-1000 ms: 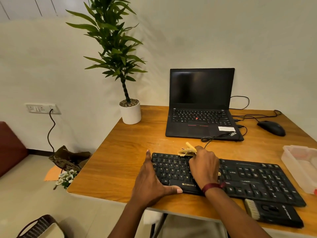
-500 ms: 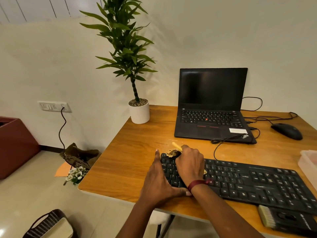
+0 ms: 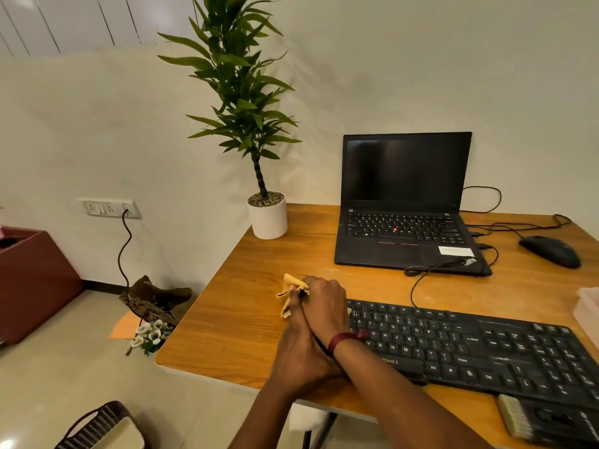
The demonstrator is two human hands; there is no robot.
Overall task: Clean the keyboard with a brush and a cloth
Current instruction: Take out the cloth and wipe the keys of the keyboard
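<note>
A black keyboard (image 3: 486, 351) lies along the near side of the wooden desk (image 3: 246, 319). My right hand (image 3: 324, 306) grips a crumpled yellow cloth (image 3: 289, 288) at the keyboard's far left end, and the cloth pokes out past the edge onto the desk. Beside it, my left hand (image 3: 299, 351) rests with straight fingers against the left end of the keyboard, partly under my right wrist. A black brush (image 3: 547, 424) with pale bristles lies on the desk in front of the keyboard's right part, apart from both hands.
An open laptop (image 3: 405, 202) stands behind the keyboard, with a coiled cable (image 3: 428, 268) in front of it. A mouse (image 3: 551, 251) lies at the back right, a clear plastic box (image 3: 588, 309) at the right edge, a potted plant (image 3: 267, 218) at the back left corner.
My right hand has slid the cloth leftward over the keys to the keyboard's left end. My left hand has stayed at that end. The view has turned left.
</note>
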